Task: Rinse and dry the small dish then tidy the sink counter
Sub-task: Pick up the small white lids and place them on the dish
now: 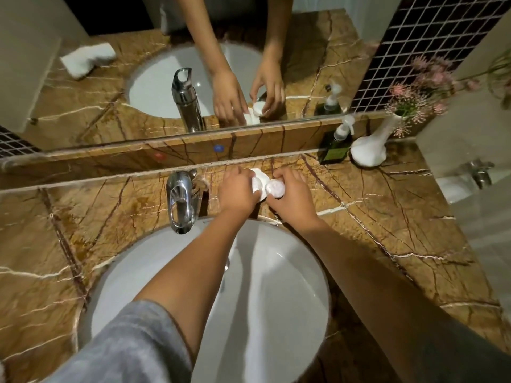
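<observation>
A small white dish (262, 175) sits on the brown marble counter (373, 217), behind the sink and right of the tap. My left hand (239, 190) reaches over the basin and grips the dish's left side; whether a small white piece lies under its fingertips is unclear. My right hand (293, 196) is closed around a small round white container (275, 187), which touches the dish's right edge. The hands hide most of the dish. The mirror shows the same grip from behind.
The chrome tap (181, 203) stands left of my hands, above the white round basin (290, 286). A dark pump bottle (336, 146) and a white vase (369, 152) of pink flowers stand at the back right. A folded white towel (87, 59) shows only in the mirror.
</observation>
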Tool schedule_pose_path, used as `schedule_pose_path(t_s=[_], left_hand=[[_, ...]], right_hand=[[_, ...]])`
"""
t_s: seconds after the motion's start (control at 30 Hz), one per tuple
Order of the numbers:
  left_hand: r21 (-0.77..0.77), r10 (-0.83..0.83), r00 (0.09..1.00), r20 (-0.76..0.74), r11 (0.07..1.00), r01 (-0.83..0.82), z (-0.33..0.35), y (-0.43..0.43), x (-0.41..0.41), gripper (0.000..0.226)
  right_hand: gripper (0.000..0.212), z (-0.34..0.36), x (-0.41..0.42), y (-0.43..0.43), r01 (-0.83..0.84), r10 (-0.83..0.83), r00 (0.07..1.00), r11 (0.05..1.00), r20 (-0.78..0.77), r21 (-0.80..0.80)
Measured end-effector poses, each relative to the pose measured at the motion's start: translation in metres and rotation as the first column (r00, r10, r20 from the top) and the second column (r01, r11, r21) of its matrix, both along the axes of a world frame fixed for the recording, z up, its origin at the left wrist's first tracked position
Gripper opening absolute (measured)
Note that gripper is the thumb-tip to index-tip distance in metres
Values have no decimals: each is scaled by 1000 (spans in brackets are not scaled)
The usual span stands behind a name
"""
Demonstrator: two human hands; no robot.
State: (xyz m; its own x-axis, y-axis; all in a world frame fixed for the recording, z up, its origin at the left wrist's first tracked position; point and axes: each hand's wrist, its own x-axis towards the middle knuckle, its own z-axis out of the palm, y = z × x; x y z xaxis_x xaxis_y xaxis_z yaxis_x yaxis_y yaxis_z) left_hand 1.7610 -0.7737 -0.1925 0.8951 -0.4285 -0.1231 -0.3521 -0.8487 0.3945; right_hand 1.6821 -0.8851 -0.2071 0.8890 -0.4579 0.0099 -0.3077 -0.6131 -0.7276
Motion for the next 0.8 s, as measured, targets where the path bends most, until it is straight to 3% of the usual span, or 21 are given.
schedule_pose_path(t_s=[0.2, 0.57, 0.8], left_hand=[[103, -7, 997, 76, 995, -1, 2, 0, -3, 47], [-160, 239, 971, 19, 959, -233, -10, 29, -32, 43], [-182, 229, 973, 13, 958, -223, -20, 38, -37, 37]], right_hand=[[43, 5, 7, -1, -2, 2, 1000, 1000, 1, -8], [48, 10, 37, 21, -165, 165, 986, 986, -22, -3], [54, 5, 40, 27, -224, 222, 973, 974, -60, -33]])
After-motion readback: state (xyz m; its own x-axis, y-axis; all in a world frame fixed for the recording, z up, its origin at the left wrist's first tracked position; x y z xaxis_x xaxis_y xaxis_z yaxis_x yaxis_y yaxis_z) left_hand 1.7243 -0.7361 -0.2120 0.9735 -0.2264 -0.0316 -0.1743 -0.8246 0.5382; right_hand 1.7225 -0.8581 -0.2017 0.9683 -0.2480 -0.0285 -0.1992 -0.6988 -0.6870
